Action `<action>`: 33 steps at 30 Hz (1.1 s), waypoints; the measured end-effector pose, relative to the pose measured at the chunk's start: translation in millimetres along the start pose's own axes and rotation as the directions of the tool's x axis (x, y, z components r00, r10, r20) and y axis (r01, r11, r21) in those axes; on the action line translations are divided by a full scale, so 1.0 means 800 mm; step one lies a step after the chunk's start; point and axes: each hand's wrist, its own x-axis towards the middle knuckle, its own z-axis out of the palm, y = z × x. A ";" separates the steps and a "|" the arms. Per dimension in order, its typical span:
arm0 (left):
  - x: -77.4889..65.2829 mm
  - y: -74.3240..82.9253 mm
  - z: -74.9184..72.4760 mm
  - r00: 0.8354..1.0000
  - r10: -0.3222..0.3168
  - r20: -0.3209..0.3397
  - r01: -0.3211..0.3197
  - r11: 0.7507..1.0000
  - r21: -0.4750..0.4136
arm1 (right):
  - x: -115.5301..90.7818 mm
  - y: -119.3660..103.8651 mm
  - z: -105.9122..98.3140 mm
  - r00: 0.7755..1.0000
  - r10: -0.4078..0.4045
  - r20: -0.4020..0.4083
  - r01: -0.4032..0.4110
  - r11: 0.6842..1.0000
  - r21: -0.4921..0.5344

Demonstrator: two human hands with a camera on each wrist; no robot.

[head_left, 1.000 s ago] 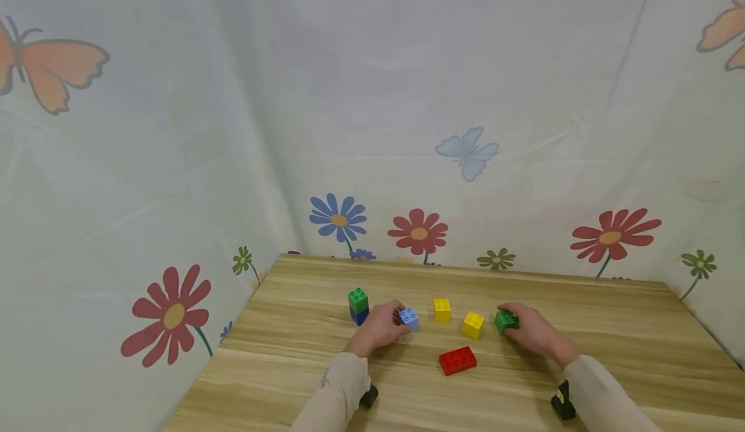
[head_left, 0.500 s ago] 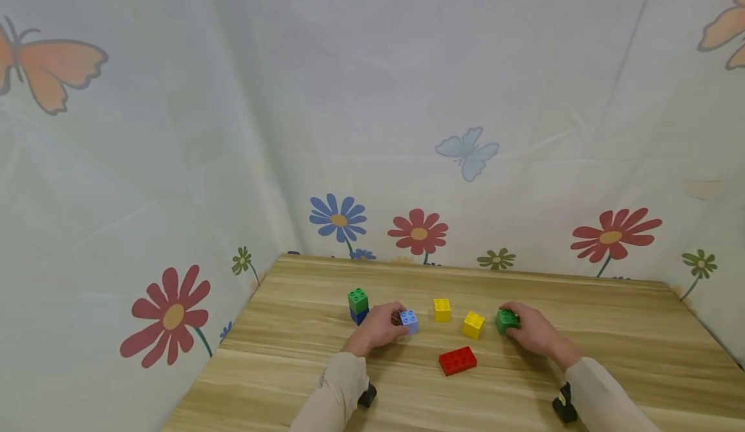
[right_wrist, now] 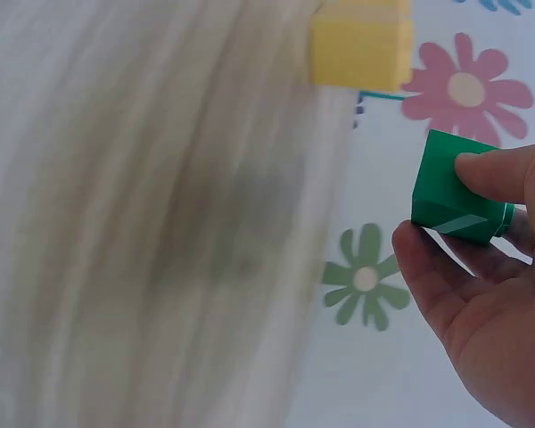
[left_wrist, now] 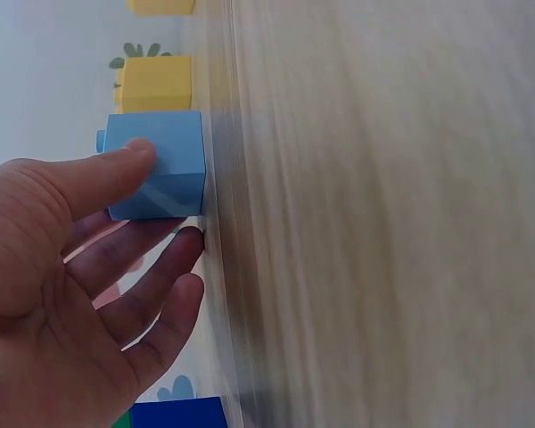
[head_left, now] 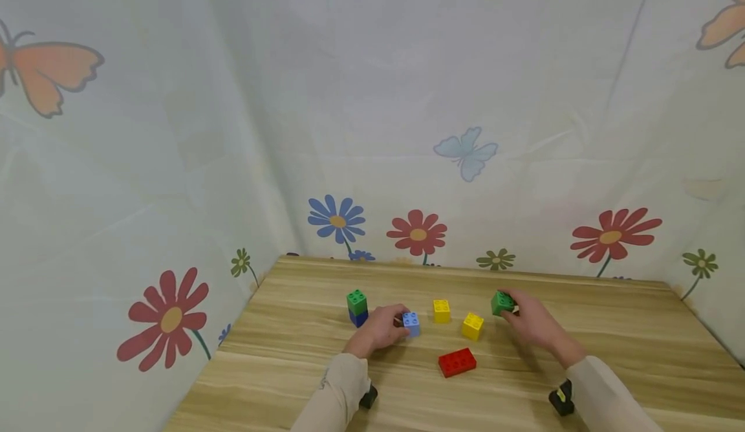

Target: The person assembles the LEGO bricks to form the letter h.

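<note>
My left hand (head_left: 382,327) pinches a light blue toy building block (head_left: 411,323) between thumb and fingers. In the left wrist view the thumb lies on the side of this block (left_wrist: 165,169), which sits on the tabletop. To the right, my right hand (head_left: 533,319) grips a green toy building block (head_left: 502,302). The right wrist view shows that green block (right_wrist: 455,189) held up off the table, thumb on one face and fingers behind and under it. Two yellow blocks, a near one (head_left: 473,326) and a far one (head_left: 442,311), stand between the hands.
A red oblong block (head_left: 457,362) lies flat in front of the yellow ones. Left of my left hand stands a stack, a green block (head_left: 357,301) on a dark blue one (head_left: 359,318). The wooden table (head_left: 279,367) ends at a flower-printed curtain (head_left: 372,128) behind and at left.
My right hand has lifted the green block off the table, moving it up and slightly away. My left hand and the light blue block have barely shifted.
</note>
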 end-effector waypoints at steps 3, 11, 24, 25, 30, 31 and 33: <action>0.001 0.001 0.001 1.000 -0.001 0.000 0.001 1.000 0.001 | 0.003 -0.012 -0.004 1.000 -0.025 -0.001 0.025 1.000 0.003; 0.004 0.000 0.001 1.000 -0.010 0.002 0.010 1.000 -0.018 | 0.014 -0.047 -0.005 0.998 -0.062 -0.005 0.063 0.997 0.033; 0.003 -0.002 -0.001 0.999 -0.011 0.033 0.012 0.999 -0.036 | 0.029 -0.092 0.020 0.996 -0.076 0.049 0.072 0.994 0.079; 0.003 -0.003 -0.001 0.999 -0.011 0.037 0.012 0.999 -0.037 | 0.030 -0.095 0.023 0.995 -0.082 0.052 0.077 0.994 0.083; 0.005 -0.004 -0.002 0.999 0.009 0.034 -0.008 0.999 -0.040 | 0.036 -0.103 0.038 0.989 -0.130 0.069 0.122 0.987 0.109; 0.005 -0.004 -0.002 0.999 0.016 0.032 -0.015 0.999 -0.043 | 0.037 -0.103 0.041 0.988 -0.138 0.074 0.128 0.984 0.121; 0.004 -0.004 -0.003 0.999 0.025 0.031 -0.023 0.999 -0.048 | 0.040 -0.103 0.047 0.985 -0.148 0.088 0.136 0.982 0.133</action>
